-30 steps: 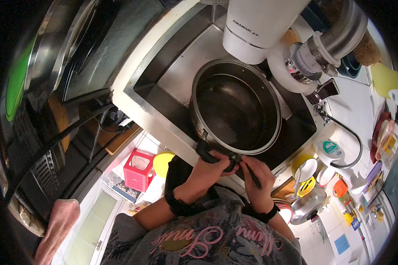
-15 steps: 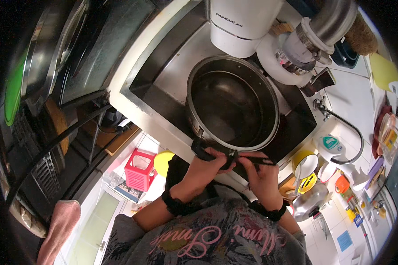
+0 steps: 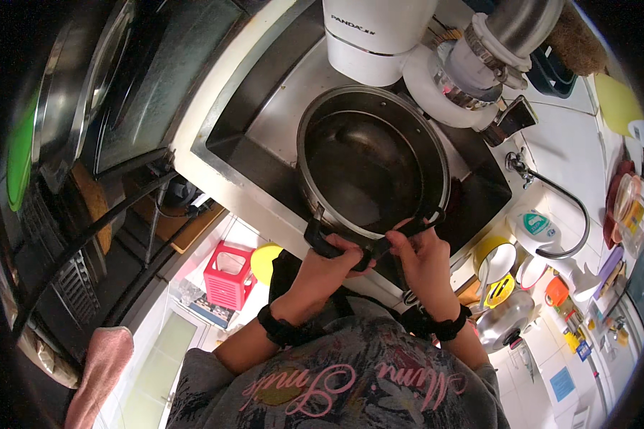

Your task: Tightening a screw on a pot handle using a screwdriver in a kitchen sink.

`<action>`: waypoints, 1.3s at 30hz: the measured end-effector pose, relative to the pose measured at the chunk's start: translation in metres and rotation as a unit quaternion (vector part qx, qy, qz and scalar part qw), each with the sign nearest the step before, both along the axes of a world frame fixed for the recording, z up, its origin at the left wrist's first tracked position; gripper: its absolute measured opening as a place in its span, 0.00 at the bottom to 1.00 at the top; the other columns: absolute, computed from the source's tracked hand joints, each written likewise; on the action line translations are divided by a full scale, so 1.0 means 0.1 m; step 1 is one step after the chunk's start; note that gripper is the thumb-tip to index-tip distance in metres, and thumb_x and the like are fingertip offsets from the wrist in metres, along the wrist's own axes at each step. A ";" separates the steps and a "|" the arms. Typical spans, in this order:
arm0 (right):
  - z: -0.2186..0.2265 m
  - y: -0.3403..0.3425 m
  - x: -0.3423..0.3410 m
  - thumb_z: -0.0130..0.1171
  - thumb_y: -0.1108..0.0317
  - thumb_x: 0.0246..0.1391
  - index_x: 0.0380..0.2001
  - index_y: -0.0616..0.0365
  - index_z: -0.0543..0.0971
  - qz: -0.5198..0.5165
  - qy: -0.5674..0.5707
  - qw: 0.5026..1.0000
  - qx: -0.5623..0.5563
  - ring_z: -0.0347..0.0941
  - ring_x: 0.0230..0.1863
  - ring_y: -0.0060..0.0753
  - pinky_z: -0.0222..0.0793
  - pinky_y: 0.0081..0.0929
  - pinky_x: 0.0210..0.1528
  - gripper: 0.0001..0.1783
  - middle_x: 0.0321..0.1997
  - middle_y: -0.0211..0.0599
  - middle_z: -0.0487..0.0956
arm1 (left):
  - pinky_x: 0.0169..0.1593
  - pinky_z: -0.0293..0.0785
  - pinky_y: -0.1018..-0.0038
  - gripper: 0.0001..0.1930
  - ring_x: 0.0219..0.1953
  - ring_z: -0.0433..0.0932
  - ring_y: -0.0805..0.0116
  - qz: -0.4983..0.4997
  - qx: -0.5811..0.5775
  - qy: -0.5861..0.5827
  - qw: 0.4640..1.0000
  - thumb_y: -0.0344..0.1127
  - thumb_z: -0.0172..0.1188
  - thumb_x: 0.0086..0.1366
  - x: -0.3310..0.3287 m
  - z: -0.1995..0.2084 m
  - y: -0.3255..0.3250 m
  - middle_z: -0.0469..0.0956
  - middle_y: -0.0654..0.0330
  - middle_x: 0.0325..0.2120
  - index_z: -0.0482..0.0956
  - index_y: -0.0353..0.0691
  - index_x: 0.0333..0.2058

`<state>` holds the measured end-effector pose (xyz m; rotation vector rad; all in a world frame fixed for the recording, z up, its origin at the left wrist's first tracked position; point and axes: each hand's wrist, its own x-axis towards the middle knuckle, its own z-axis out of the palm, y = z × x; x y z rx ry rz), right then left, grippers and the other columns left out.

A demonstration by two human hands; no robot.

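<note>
A large dark metal pot [image 3: 365, 164] with a pale rim is at the sink, its inside wet and shiny. On the pot's near side my left hand [image 3: 327, 268] is closed round a curved black handle [image 3: 320, 238]. My right hand [image 3: 423, 259] pinches a slim black bar-shaped piece [image 3: 423, 223] against the near right of the pot's rim. Its kind I cannot make out, nor whether it joins the handle. The thumbs of both hands are close together below the rim.
The steel sink [image 3: 288, 107] lies around the pot. A white cylindrical appliance [image 3: 376, 36] and a metal-topped device [image 3: 465, 71] stand behind. At the right are a tap [image 3: 520, 166], a white bottle [image 3: 535, 225] and a yellow mug [image 3: 495, 259]. A red stool [image 3: 227, 275] stands lower left.
My right hand has moved up toward the pot's rim, and the black piece in it now tilts upward along the rim. My left hand stays on the handle, and the pot has shifted slightly.
</note>
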<state>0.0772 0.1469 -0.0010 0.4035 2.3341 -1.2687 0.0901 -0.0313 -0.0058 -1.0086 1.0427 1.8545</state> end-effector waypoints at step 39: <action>0.49 -0.10 0.32 0.62 0.81 0.41 0.36 0.59 0.79 0.136 0.180 0.973 0.049 0.77 0.37 0.43 0.72 0.30 0.41 0.15 0.38 0.39 0.80 | 0.44 0.79 0.71 0.19 0.42 0.75 0.65 0.009 -0.042 -0.040 0.998 0.41 0.47 0.69 -0.04 0.11 0.05 0.74 0.53 0.40 0.73 0.27 0.42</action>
